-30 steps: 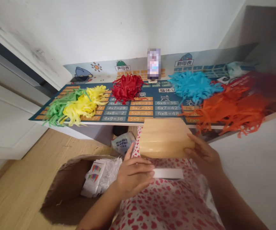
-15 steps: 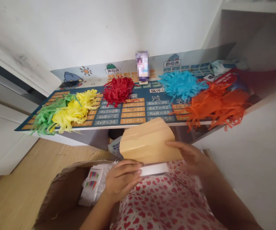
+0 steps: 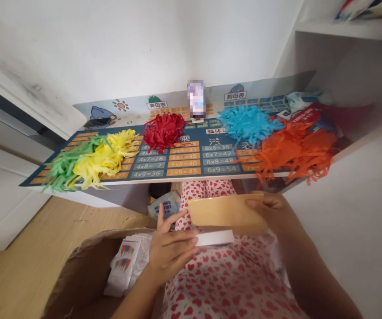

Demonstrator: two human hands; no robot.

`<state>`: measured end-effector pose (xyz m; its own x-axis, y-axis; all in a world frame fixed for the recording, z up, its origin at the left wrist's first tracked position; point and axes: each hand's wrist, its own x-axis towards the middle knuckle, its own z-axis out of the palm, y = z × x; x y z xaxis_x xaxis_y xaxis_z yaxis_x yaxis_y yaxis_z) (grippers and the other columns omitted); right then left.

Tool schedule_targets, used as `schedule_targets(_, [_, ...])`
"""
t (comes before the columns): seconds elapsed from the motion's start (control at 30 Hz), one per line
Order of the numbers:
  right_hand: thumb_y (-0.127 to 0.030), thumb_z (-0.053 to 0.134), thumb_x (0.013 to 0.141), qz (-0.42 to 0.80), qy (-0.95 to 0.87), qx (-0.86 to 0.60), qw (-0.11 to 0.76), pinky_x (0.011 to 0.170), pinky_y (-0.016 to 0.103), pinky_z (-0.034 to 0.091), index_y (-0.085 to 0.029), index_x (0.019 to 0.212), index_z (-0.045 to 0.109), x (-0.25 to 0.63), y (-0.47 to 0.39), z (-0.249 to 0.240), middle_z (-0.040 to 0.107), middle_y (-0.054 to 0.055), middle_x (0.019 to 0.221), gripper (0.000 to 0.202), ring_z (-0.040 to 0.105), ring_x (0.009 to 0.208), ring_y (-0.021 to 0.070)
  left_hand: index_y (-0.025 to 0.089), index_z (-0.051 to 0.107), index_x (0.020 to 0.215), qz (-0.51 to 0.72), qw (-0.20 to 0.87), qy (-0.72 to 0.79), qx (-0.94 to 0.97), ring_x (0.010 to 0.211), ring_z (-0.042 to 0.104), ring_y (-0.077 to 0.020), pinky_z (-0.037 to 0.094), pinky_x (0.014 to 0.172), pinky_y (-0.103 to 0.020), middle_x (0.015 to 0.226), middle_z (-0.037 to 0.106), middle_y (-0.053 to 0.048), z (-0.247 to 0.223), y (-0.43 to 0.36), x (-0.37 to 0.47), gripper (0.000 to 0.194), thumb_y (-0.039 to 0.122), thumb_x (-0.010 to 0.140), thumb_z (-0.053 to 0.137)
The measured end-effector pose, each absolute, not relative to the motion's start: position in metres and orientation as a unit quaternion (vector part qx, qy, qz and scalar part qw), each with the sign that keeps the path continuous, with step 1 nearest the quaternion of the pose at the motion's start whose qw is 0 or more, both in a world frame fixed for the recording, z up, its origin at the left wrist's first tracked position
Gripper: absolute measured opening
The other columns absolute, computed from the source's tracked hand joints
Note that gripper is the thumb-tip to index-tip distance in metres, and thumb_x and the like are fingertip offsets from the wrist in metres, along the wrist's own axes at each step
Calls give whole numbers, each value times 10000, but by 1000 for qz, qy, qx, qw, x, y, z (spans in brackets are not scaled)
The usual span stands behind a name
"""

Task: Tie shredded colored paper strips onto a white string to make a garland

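My left hand (image 3: 171, 243) is closed on the left end of a white box-like item (image 3: 214, 238) above my lap, with its index finger and thumb side raised. In my right hand (image 3: 272, 210), the fingers pinch the right end of a tan paper sheet (image 3: 224, 212), which hangs just above and behind the white item. On the desk mat lie fringed paper bunches: green (image 3: 67, 164), yellow (image 3: 106, 157), red (image 3: 164, 130), blue (image 3: 248, 124) and orange (image 3: 293, 150).
A phone-like screen (image 3: 196, 99) stands at the back of the desk (image 3: 151, 172). Below left, an open cardboard box (image 3: 74, 270) holds printed packets (image 3: 122, 261). A plastic bag (image 3: 164, 206) lies under the desk, and a shelf (image 3: 353, 32) juts out at upper right.
The tan paper has moved right and tilted flatter, now gripped at its right end by my right hand. My left hand's upper fingers have spread off it.
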<state>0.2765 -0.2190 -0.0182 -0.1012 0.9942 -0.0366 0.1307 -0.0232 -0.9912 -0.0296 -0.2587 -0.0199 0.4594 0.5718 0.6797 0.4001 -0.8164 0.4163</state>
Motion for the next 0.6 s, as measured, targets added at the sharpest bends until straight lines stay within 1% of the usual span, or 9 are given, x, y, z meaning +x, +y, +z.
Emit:
schedule_targets(0.1, [-479, 704, 783, 545, -537, -471, 440, 450, 233, 355, -164, 654, 696, 278, -217, -29, 549, 11, 673, 340, 490, 528, 120, 215, 691, 954, 441, 111, 294, 841, 1279, 552, -314, 140, 1148, -747, 941, 787, -18, -21, -258, -29, 188, 110, 801, 726])
schedule_targets(0.17, [-461, 703, 787, 565, -572, -415, 426, 453, 229, 342, -159, 610, 657, 277, -213, -35, 522, 4, 641, 352, 465, 520, 110, 217, 698, 937, 442, 125, 293, 838, 1263, 569, -307, 192, 1158, -711, 928, 789, -19, -20, -257, -28, 148, 140, 813, 726])
schedule_targets(0.23, [-451, 695, 798, 572, -612, -365, 407, 461, 228, 333, -158, 554, 595, 276, -207, -41, 480, -5, 606, 394, 443, 522, 106, 219, 707, 927, 441, 148, 286, 838, 1207, 618, -289, 339, 1136, -633, 910, 789, -24, -20, -254, -25, 108, 174, 830, 719])
schedule_targets(0.33, [-454, 670, 823, 559, -647, -359, 374, 476, 230, 339, -163, 564, 583, 274, -194, -46, 487, -7, 603, 400, 451, 532, 109, 220, 704, 950, 456, 162, 276, 831, 959, 737, -204, 534, 1013, -471, 924, 788, -35, -22, -249, -19, 113, 183, 844, 706])
schedule_targets(0.37, [-451, 662, 833, 539, -654, -382, 368, 492, 232, 360, -166, 622, 624, 273, -190, -46, 526, -1, 633, 356, 481, 553, 118, 216, 701, 961, 462, 159, 277, 828, 885, 750, -178, 557, 986, -438, 934, 787, -39, -22, -247, -18, 124, 177, 844, 706])
schedule_targets(0.43, [-438, 656, 846, 457, -672, -435, 389, 575, 254, 433, -189, 848, 702, 272, -185, -38, 626, 24, 769, 254, 571, 671, 155, 203, 702, 967, 468, 155, 282, 823, 822, 754, -154, 569, 971, -410, 939, 786, -50, -24, -244, -15, 132, 168, 840, 712])
schedule_targets(0.5, [-403, 666, 856, 337, -715, -441, 425, 726, 300, 479, -223, 1061, 690, 267, -182, -22, 681, 48, 948, 274, 621, 848, 193, 190, 710, 958, 466, 160, 287, 822, 834, 753, -155, 575, 959, -391, 933, 785, -61, -24, -242, -13, 122, 171, 838, 718])
schedule_targets(0.57, [-354, 658, 876, 241, -795, -374, 412, 843, 333, 452, -238, 1091, 689, 256, -181, -1, 703, 56, 1012, 246, 630, 942, 203, 188, 718, 936, 460, 163, 293, 822, 829, 752, -152, 586, 936, -368, 920, 786, -61, -23, -239, -11, 99, 179, 838, 721])
schedule_targets(0.6, [-331, 640, 893, 211, -840, -331, 375, 862, 337, 430, -236, 1046, 707, 249, -180, 10, 720, 53, 987, 191, 639, 937, 200, 190, 721, 925, 458, 161, 297, 822, 827, 752, -151, 591, 923, -359, 911, 787, -58, -22, -238, -10, 88, 185, 837, 723])
